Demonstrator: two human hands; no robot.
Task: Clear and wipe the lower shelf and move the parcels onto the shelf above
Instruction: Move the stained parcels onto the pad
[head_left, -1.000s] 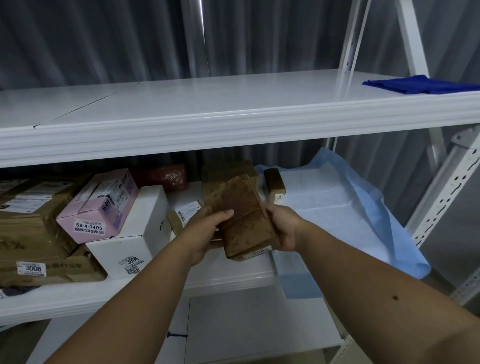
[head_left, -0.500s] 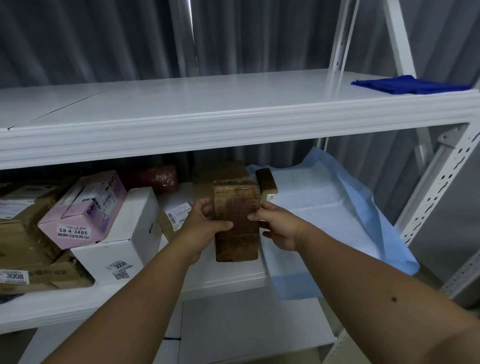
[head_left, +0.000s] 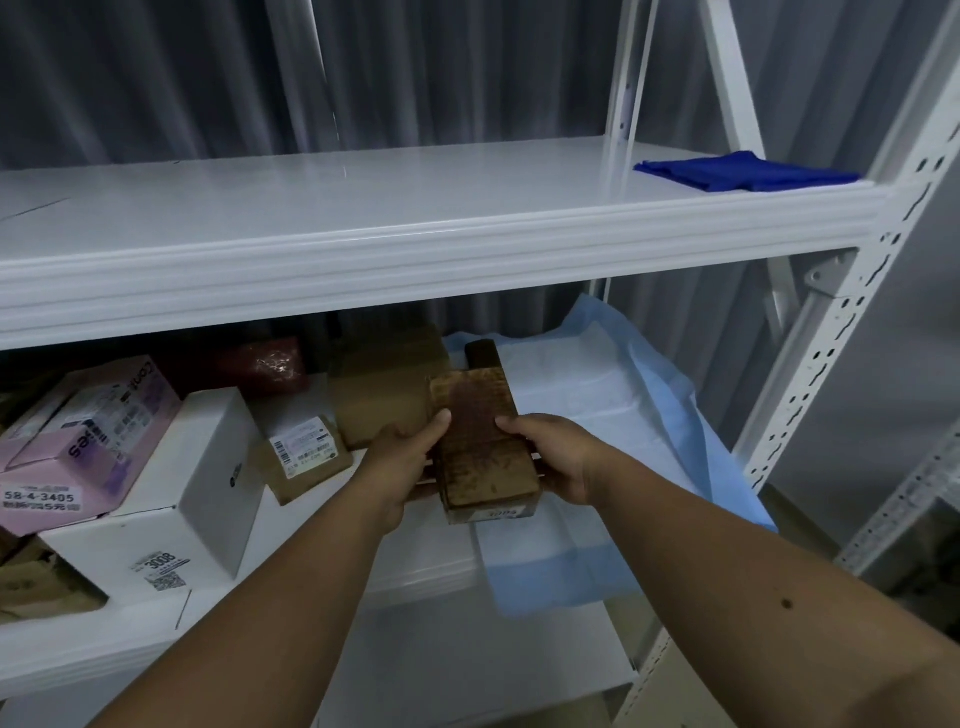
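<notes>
A small stained brown cardboard parcel (head_left: 480, 447) is gripped between both hands at the front of the lower shelf (head_left: 363, 582), its labelled end facing me. My left hand (head_left: 402, 465) clasps its left side and my right hand (head_left: 553, 457) its right side. Behind it stand a larger brown box (head_left: 382, 402) and a small dark brown box (head_left: 483, 353). Further left lie a labelled brown packet (head_left: 301, 457), a white box (head_left: 197, 478), a pink box (head_left: 78, 447) and a red packet (head_left: 265, 364). The upper shelf (head_left: 363, 208) is white and bare but for a folded blue cloth (head_left: 743, 171) at its right end.
A light blue absorbent pad (head_left: 613, 415) covers the right part of the lower shelf and hangs over its front edge. White perforated uprights (head_left: 831, 374) stand at the right. More brown parcels (head_left: 36, 587) sit at the far left. Another white shelf (head_left: 467, 670) lies below.
The brown parcel, tilted a second ago and upright half a second ago, now lies flatter with its labelled end toward me. Both hands stayed on it. The view swung a little.
</notes>
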